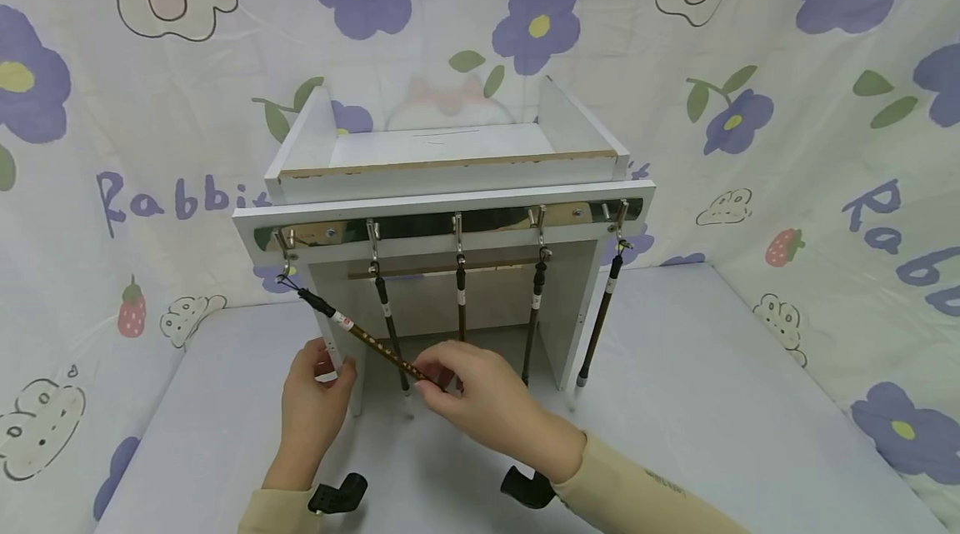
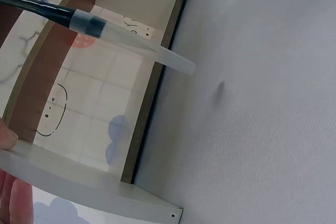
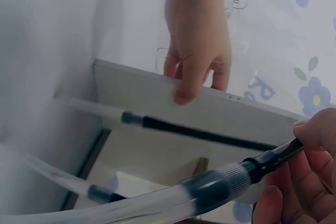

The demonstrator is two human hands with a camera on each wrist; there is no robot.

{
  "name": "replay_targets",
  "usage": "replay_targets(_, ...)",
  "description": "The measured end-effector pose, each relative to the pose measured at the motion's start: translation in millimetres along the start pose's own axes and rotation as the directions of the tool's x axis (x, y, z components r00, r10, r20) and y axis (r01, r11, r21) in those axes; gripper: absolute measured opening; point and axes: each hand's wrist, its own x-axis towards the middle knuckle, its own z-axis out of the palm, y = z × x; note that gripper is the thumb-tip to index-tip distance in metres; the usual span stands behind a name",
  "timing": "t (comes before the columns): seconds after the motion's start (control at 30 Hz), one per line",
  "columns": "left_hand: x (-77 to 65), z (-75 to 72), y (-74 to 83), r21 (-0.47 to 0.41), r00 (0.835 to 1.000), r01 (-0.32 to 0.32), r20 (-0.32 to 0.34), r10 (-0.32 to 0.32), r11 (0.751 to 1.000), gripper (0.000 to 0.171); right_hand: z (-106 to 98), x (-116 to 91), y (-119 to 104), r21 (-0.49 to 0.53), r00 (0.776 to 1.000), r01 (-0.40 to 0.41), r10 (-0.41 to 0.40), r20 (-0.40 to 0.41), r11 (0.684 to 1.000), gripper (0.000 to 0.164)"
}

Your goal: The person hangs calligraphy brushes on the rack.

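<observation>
My right hand point(image 1: 491, 392) pinches a calligraphy brush point(image 1: 367, 340) low on its brown handle. The loop at the brush's top is on the leftmost hook point(image 1: 283, 251), and the brush slants down to the right. In the right wrist view, a clear cap point(image 3: 147, 203) covers its tip, pointing away from the fingers. My left hand point(image 1: 315, 401) holds the front edge of the left side panel point(image 3: 157, 90) of a white wooden stand point(image 1: 450, 184), with the thumb on the inner face and the fingers outside.
Other capped brushes hang from the remaining hooks, among them a middle brush point(image 1: 461, 301) and a far-right brush point(image 1: 600, 321). A shiny metal strip point(image 1: 420, 226) carries the hooks. The stand rests on a white-covered table point(image 1: 720, 401) before a flower-patterned cloth point(image 1: 450, 17).
</observation>
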Motion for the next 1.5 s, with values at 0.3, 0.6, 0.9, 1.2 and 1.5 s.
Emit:
replay_targets(0.3,0.0,0.6,-1.7,0.0,1.0,-0.003,-0.005,0.003,1.0,0.031,3.3,-16.8,12.8,0.027,0.999,-0.048,0.047,0.006,0.999,0.01)
replay_targets(0.6,0.2,0.4,-0.9,0.02,1.0,-0.018,-0.01,0.018,1.0,0.031,32.0,-19.3,11.5,0.03,0.999,-0.027,0.026,0.035,0.999,0.011)
replay_targets(0.9,0.4,0.8,-2.9,0.004,1.0,-0.016,-0.015,0.016,1.0,0.031,67.4,-7.4,3.6,0.01,0.994,-0.108,0.108,-0.019,0.994,0.007)
replay_targets(1.2,1.3,3.8,-4.3,0.014,1.0,-0.012,-0.023,0.012,1.0,0.031,81.1,2.0,8.5,-0.057,0.985,-0.149,0.143,-0.098,0.987,0.008)
replay_targets(1.5,1.6,3.0,-4.8,0.009,0.999,-0.037,-0.039,0.037,0.999,0.025,81.5,1.6,10.6,-0.053,0.988,-0.135,0.13,-0.082,0.989,0.011)
